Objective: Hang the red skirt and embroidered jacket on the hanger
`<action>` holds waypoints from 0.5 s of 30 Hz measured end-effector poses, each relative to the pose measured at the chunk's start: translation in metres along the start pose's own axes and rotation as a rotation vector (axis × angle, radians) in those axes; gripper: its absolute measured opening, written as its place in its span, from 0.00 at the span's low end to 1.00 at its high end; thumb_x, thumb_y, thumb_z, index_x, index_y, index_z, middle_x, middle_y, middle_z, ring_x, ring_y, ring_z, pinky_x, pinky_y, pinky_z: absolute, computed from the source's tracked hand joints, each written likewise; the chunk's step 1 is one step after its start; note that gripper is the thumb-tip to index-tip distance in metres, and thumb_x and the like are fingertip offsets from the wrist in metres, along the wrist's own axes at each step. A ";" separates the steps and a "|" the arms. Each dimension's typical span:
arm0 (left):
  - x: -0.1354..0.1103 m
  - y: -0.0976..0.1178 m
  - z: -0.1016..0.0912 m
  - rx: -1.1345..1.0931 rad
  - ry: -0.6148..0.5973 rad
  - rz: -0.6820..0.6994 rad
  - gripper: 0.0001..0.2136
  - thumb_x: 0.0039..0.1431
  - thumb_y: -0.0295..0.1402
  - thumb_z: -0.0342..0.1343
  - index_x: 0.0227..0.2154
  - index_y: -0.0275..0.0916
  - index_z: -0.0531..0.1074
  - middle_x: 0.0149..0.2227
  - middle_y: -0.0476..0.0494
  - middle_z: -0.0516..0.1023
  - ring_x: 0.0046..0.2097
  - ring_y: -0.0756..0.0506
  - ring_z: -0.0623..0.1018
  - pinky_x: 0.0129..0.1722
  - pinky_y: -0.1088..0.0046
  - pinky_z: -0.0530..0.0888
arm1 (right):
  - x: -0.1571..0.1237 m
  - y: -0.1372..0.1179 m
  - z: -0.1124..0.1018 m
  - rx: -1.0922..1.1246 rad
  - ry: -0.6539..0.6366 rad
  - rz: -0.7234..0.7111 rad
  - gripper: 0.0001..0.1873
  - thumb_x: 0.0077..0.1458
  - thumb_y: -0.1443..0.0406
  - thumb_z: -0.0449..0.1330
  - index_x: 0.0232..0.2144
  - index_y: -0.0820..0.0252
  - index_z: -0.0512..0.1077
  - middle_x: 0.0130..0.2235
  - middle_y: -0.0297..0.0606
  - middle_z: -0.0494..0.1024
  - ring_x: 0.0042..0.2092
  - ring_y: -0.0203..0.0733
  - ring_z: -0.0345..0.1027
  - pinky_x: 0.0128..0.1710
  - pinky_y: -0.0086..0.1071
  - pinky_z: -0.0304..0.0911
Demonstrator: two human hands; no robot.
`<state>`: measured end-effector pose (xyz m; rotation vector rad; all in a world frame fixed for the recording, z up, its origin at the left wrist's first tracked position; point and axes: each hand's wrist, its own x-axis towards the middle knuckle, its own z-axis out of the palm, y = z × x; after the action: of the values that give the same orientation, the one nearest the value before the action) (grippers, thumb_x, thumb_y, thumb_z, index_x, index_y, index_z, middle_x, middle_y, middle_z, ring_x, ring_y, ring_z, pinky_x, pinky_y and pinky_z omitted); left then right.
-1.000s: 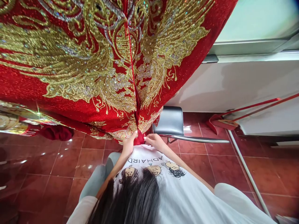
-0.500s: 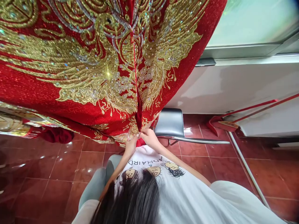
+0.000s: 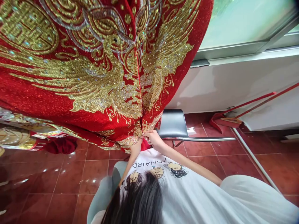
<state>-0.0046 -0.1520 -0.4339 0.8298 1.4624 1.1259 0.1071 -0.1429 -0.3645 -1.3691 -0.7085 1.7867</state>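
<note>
A red garment [image 3: 112,109], thick with gold and silver embroidery and beads, spreads out ahead of me. Its front seam runs down the middle to the hem at my lap. My right hand [image 3: 153,138] is closed in a pinch at the hem, right by the lower end of the seam. Close against it, my left hand [image 3: 136,147] grips the hem from the left side, its fingers partly covered by cloth. Bright red cloth [image 3: 145,145] shows between my hands. Whether a small tool is in my fingers is too small to tell.
A black-seated chair [image 3: 174,123] with a metal rail stands just beyond my right hand. Farther right, a red dustpan [image 3: 217,123] and a pale pole [image 3: 254,158] rest by the white wall. Dark red cloth [image 3: 62,144] hangs at left above the tiled floor [image 3: 67,174].
My view has shifted slightly, so the garment sits lower and more to the right. The seam's lower gap has narrowed. My right hand's fingers have curled more, with both hands still at the hem.
</note>
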 end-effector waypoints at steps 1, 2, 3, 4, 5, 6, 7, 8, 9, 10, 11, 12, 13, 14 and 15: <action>0.000 -0.001 0.000 0.013 0.014 0.009 0.08 0.45 0.25 0.65 0.27 0.40 0.72 0.46 0.42 0.78 0.63 0.40 0.64 0.67 0.66 0.47 | -0.003 -0.006 0.004 0.017 0.009 -0.010 0.11 0.34 0.60 0.58 0.12 0.61 0.65 0.11 0.25 0.54 0.15 0.25 0.38 0.16 0.28 0.33; 0.000 -0.003 0.000 0.018 0.033 0.017 0.09 0.45 0.25 0.65 0.30 0.40 0.73 0.47 0.41 0.78 0.62 0.40 0.65 0.67 0.64 0.48 | -0.006 -0.013 0.007 0.033 0.018 -0.027 0.12 0.34 0.59 0.58 0.12 0.61 0.64 0.11 0.26 0.54 0.15 0.25 0.39 0.17 0.28 0.33; 0.000 -0.004 0.000 0.017 0.051 0.022 0.11 0.44 0.26 0.66 0.32 0.40 0.73 0.47 0.42 0.78 0.61 0.40 0.67 0.67 0.62 0.51 | -0.009 -0.021 0.010 0.045 0.030 -0.061 0.12 0.35 0.59 0.59 0.12 0.61 0.65 0.12 0.26 0.55 0.15 0.25 0.40 0.17 0.27 0.33; -0.001 -0.006 0.000 0.013 0.062 0.020 0.14 0.43 0.26 0.67 0.35 0.40 0.73 0.48 0.43 0.78 0.60 0.40 0.69 0.66 0.60 0.53 | -0.013 -0.030 0.012 0.050 0.042 -0.115 0.13 0.36 0.58 0.59 0.14 0.62 0.66 0.12 0.26 0.56 0.16 0.25 0.41 0.17 0.27 0.35; -0.002 -0.007 0.000 0.008 0.067 0.016 0.16 0.42 0.27 0.67 0.36 0.41 0.74 0.48 0.43 0.78 0.59 0.40 0.71 0.66 0.58 0.56 | -0.017 -0.040 0.014 0.045 0.051 -0.182 0.14 0.37 0.57 0.60 0.15 0.63 0.68 0.13 0.26 0.57 0.16 0.25 0.43 0.17 0.27 0.36; -0.002 -0.008 0.000 0.001 0.069 0.011 0.17 0.41 0.28 0.68 0.37 0.41 0.74 0.48 0.44 0.79 0.57 0.40 0.72 0.65 0.58 0.58 | -0.021 -0.049 0.015 0.028 0.052 -0.250 0.15 0.39 0.56 0.60 0.17 0.64 0.70 0.13 0.26 0.58 0.17 0.25 0.44 0.18 0.27 0.37; -0.003 -0.009 0.000 -0.006 0.068 0.005 0.17 0.41 0.28 0.68 0.37 0.41 0.75 0.47 0.43 0.79 0.56 0.40 0.73 0.64 0.58 0.59 | -0.023 -0.056 0.015 0.000 0.050 -0.309 0.15 0.41 0.56 0.60 0.18 0.64 0.71 0.14 0.26 0.59 0.17 0.26 0.45 0.18 0.27 0.38; -0.003 -0.008 0.000 -0.014 0.065 -0.002 0.17 0.41 0.29 0.69 0.36 0.41 0.75 0.46 0.43 0.79 0.55 0.40 0.74 0.64 0.58 0.60 | -0.026 -0.063 0.015 -0.038 0.046 -0.350 0.16 0.42 0.56 0.60 0.19 0.65 0.72 0.13 0.27 0.59 0.17 0.26 0.45 0.18 0.26 0.39; -0.003 -0.008 -0.001 -0.022 0.063 -0.008 0.16 0.41 0.30 0.69 0.36 0.40 0.75 0.46 0.43 0.79 0.54 0.40 0.75 0.63 0.58 0.61 | -0.027 -0.067 0.014 -0.077 0.041 -0.365 0.16 0.43 0.56 0.59 0.19 0.65 0.72 0.13 0.27 0.60 0.17 0.26 0.46 0.18 0.26 0.40; -0.003 -0.007 -0.002 -0.031 0.062 -0.015 0.16 0.41 0.30 0.69 0.36 0.40 0.75 0.46 0.42 0.79 0.53 0.40 0.75 0.63 0.58 0.61 | -0.028 -0.072 0.014 -0.104 0.038 -0.358 0.15 0.44 0.57 0.59 0.18 0.65 0.72 0.13 0.28 0.60 0.17 0.26 0.46 0.18 0.26 0.40; -0.003 -0.007 -0.003 -0.039 0.062 -0.022 0.16 0.41 0.31 0.69 0.36 0.39 0.75 0.46 0.41 0.79 0.53 0.40 0.75 0.63 0.58 0.61 | -0.028 -0.075 0.014 -0.114 0.032 -0.338 0.14 0.45 0.59 0.59 0.18 0.66 0.71 0.12 0.28 0.60 0.17 0.27 0.47 0.18 0.26 0.40; -0.002 -0.007 -0.005 -0.047 0.062 -0.027 0.16 0.41 0.31 0.69 0.35 0.39 0.75 0.46 0.41 0.79 0.53 0.40 0.75 0.63 0.57 0.60 | -0.028 -0.079 0.014 -0.106 0.013 -0.305 0.13 0.46 0.60 0.58 0.18 0.66 0.71 0.12 0.28 0.59 0.16 0.26 0.46 0.17 0.26 0.40; -0.002 -0.007 -0.007 -0.055 0.061 -0.031 0.16 0.41 0.32 0.69 0.35 0.39 0.75 0.46 0.40 0.79 0.54 0.40 0.74 0.63 0.57 0.60 | -0.027 -0.084 0.015 -0.076 -0.029 -0.252 0.13 0.47 0.62 0.58 0.18 0.66 0.71 0.12 0.27 0.59 0.16 0.26 0.45 0.17 0.25 0.38; -0.001 -0.007 -0.008 -0.066 0.054 -0.034 0.15 0.40 0.34 0.69 0.34 0.39 0.75 0.45 0.40 0.79 0.56 0.39 0.73 0.64 0.56 0.59 | -0.027 -0.091 0.015 -0.031 -0.092 -0.169 0.12 0.48 0.64 0.57 0.19 0.66 0.71 0.12 0.26 0.57 0.15 0.25 0.43 0.16 0.25 0.36; 0.000 -0.008 -0.010 -0.079 0.039 -0.037 0.14 0.40 0.35 0.69 0.32 0.40 0.76 0.43 0.40 0.80 0.57 0.38 0.72 0.64 0.56 0.58 | -0.027 -0.099 0.016 0.021 -0.157 -0.070 0.11 0.49 0.66 0.55 0.20 0.66 0.70 0.12 0.25 0.56 0.15 0.25 0.40 0.15 0.24 0.34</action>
<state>-0.0140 -0.1567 -0.4412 0.7264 1.4501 1.1699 0.1187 -0.1098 -0.2671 -1.1849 -0.8088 1.8552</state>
